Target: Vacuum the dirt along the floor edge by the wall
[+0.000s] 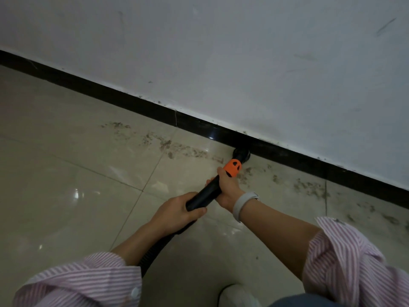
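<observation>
Both hands grip the black wand [204,193]: the right hand [228,189] near its orange collar [232,167], the left hand [177,212] lower, fingers closed around it. The nozzle [241,154] sits on the floor [66,173], touching the black skirting [132,103]. Dirt [177,147] lies along the edge on both sides of it.

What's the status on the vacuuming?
Left hand and right hand both gripping wand. Nozzle at baseboard. Dirt remains both sides. Nothing in the way.
</observation>
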A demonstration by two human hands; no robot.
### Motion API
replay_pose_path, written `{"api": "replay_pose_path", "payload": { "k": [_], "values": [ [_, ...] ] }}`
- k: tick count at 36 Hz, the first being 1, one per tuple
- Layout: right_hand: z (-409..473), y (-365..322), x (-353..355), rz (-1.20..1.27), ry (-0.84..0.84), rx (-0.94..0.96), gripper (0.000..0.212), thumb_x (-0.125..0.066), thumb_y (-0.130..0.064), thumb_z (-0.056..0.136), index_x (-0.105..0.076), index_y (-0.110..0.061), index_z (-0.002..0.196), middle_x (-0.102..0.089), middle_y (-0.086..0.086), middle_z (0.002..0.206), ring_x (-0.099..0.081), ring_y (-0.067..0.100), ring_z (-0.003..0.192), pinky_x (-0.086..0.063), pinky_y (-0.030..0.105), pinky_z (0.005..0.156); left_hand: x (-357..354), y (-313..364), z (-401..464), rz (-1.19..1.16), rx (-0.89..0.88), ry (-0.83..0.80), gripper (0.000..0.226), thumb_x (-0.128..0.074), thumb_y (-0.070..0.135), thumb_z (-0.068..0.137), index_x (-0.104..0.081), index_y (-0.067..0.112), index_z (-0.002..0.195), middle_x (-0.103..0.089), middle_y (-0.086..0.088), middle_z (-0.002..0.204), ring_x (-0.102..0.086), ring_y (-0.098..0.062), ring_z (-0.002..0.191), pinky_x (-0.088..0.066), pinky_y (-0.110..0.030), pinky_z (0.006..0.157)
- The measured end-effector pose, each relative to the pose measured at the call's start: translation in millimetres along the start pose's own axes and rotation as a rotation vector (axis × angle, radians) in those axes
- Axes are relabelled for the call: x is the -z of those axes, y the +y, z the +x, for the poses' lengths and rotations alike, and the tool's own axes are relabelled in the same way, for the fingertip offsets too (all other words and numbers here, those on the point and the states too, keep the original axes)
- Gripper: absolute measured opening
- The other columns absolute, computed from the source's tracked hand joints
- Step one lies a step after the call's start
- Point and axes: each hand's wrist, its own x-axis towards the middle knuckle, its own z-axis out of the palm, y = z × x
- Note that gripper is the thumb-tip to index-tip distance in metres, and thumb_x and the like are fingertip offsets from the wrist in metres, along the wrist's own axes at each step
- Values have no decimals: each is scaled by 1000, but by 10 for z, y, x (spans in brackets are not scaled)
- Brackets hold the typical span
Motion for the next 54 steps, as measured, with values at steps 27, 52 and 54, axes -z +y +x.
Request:
{"api": "replay_pose_path", "payload": {
  "k": [27, 52, 54],
  "values": [
    [-180, 1040, -3057, -539, -607, -59, 29, -57, -25, 95, -39, -7, 109, -53, 9, 74, -57, 22, 61, -53, 37, 65, 1537, -1340, -900, -260, 305, 746, 25, -56, 62, 67, -56, 54, 90, -68, 11, 76, -65, -8, 71, -54, -38, 70],
    [-60, 1377, -3642, -697, -614, -83, 39, -56, -27, 95, -41, -6, 125, -53, 10, 81, -57, 22, 62, -53, 36, 62, 1850, -1775, -820, -456, 345, 788, 13, -66, 30, 85, -65, 32, 98, -69, 1, 77, -66, -17, 72, -50, -30, 64],
    [-19, 1339, -3613, -683, -592, -72, 34, -56, -27, 95, -42, -6, 118, -53, 10, 79, -58, 21, 60, -52, 37, 61, 1852, -1733, -784, -448, 322, 769, 9, -67, 28, 86, -64, 36, 90, -69, -1, 77, -66, -16, 71, -51, -31, 65]
  ]
}}
